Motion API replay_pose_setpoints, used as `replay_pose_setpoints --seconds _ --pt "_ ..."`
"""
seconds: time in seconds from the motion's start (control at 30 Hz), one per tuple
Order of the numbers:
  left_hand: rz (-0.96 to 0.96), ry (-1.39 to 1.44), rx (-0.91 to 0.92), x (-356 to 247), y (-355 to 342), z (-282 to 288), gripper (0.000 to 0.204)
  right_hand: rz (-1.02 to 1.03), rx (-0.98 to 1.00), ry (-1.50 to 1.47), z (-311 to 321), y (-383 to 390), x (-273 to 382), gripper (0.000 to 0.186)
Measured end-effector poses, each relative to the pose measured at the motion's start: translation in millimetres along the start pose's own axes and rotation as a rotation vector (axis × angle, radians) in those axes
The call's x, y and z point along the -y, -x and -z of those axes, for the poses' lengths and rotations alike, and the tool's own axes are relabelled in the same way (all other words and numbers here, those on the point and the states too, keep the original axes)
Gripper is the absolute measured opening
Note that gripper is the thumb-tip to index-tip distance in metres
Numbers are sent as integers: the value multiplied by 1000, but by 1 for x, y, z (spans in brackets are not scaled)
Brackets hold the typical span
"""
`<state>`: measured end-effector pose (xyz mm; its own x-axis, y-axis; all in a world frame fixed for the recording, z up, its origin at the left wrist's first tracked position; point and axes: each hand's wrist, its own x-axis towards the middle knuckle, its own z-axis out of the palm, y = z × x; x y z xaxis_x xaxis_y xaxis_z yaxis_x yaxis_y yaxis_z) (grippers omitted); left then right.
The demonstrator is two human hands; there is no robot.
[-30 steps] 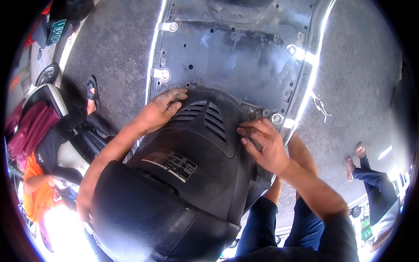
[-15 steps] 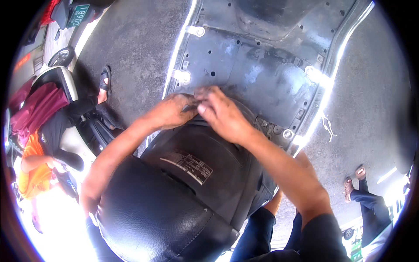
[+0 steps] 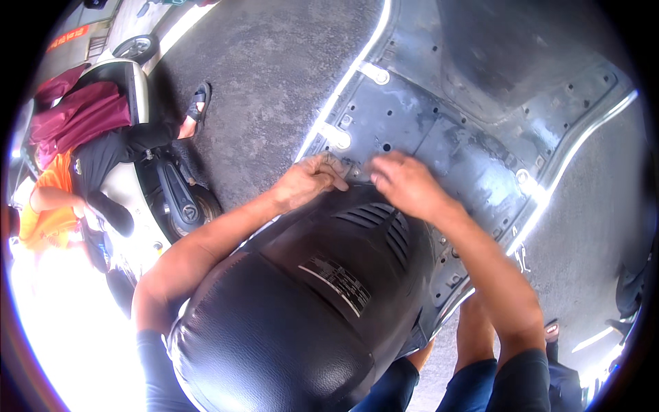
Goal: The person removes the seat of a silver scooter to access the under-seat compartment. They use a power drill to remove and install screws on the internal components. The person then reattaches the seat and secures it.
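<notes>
My left hand [image 3: 312, 181] is at the far left edge of a dark plastic scooter panel [image 3: 322, 240], with its fingers bent together. Anything pinched in them is too small to make out. Just right of it, my right hand [image 3: 408, 184] hovers over the panel's far edge, its curled fingertips smeared by motion. Slanted vents [image 3: 374, 215] and a printed label [image 3: 336, 283] show on the panel. Nearer to me bulges the black scooter seat [image 3: 274, 336]. Beyond both hands lies the bare grey footboard [image 3: 439, 147] with bolt holes and metal brackets.
Bright metal rails [image 3: 343, 82] run along the footboard's sides. On the left, a person in an orange top [image 3: 51, 185] is beside a pale scooter [image 3: 139, 103]. Another person's legs [image 3: 563, 378] show at the lower right. Grey paving [image 3: 261, 75] surrounds the scooter.
My hands, together over the panel's far edge before, are now apart, uncovering the vents. The view has turned, so the scooter sits farther right in the picture.
</notes>
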<state>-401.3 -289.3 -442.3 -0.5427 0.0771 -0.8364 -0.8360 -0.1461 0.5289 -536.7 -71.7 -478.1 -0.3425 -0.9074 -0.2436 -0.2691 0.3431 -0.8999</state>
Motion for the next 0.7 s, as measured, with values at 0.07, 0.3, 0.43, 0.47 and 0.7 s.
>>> replay_pose_setpoints --seconds 0.07,0.3,0.43,0.47,0.7 --pt "0 7 -124 3 -3 4 29 185 22 110 -23 -7 -6 17" --pt "169 24 -165 8 -14 12 29 -119 76 -456 -2 -15 7 37" --pt "235 -20 -170 7 -14 14 29 -9 -129 -609 79 -50 10 70" --pt "244 -10 -165 7 -14 15 28 151 -146 -545 101 -63 18 72" --pt "287 47 -134 3 -14 20 26 317 -239 -557 114 -79 8 69"
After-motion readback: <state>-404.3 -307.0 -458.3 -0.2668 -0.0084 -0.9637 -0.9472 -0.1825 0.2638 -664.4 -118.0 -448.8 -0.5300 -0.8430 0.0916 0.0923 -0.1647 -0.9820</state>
